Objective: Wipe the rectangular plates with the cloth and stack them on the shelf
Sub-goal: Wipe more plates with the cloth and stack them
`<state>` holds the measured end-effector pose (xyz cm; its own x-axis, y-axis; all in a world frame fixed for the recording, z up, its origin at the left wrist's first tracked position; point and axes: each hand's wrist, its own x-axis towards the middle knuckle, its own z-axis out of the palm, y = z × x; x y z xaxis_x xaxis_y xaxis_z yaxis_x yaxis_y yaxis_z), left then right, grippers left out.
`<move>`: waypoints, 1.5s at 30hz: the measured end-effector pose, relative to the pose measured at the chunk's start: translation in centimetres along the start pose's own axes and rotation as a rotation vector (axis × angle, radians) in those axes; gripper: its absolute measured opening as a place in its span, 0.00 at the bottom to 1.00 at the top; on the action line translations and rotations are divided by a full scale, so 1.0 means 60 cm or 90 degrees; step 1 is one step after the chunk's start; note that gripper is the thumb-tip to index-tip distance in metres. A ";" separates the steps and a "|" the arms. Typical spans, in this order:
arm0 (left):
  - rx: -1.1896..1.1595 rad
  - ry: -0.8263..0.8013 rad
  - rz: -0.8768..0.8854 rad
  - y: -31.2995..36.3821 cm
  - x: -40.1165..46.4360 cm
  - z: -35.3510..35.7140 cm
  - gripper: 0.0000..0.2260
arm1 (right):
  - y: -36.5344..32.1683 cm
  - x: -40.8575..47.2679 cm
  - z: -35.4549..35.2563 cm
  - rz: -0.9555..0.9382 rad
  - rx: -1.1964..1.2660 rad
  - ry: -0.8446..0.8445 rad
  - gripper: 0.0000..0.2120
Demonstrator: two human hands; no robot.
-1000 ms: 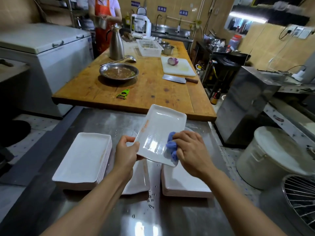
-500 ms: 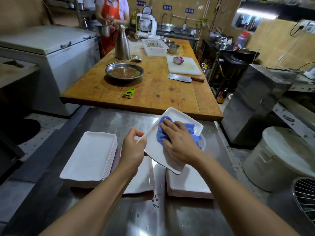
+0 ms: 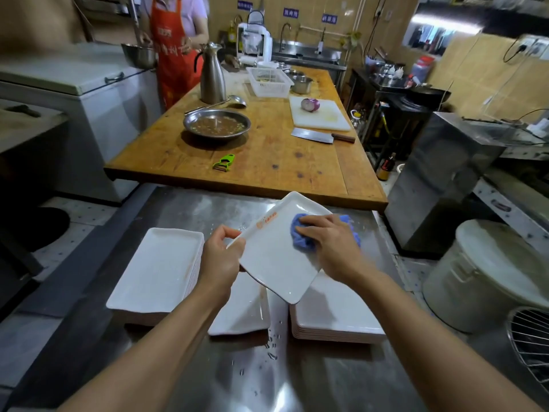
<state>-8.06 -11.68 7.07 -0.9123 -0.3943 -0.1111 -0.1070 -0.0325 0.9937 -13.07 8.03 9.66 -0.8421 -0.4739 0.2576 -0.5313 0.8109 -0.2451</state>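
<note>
Pinching the plate (image 3: 276, 257) edge, left hand (image 3: 219, 260); right hand (image 3: 332, 245) presses cloth (image 3: 300, 236) flat.

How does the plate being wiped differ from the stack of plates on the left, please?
The held plate is tilted in the air, gripped by the left hand; the left stack lies flat on the steel counter. The held plate is single, the stack many. The blue cloth touches only the held plate. Both are white and rectangular.
</note>
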 end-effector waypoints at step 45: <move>-0.124 -0.279 -0.335 0.041 0.010 0.031 0.25 | 0.016 -0.045 -0.037 0.074 0.100 0.386 0.05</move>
<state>-9.61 -10.29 9.40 -0.8384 0.1239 -0.5307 -0.5416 -0.2972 0.7863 -11.08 10.84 10.80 -0.7173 -0.0697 0.6932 -0.4856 0.7635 -0.4257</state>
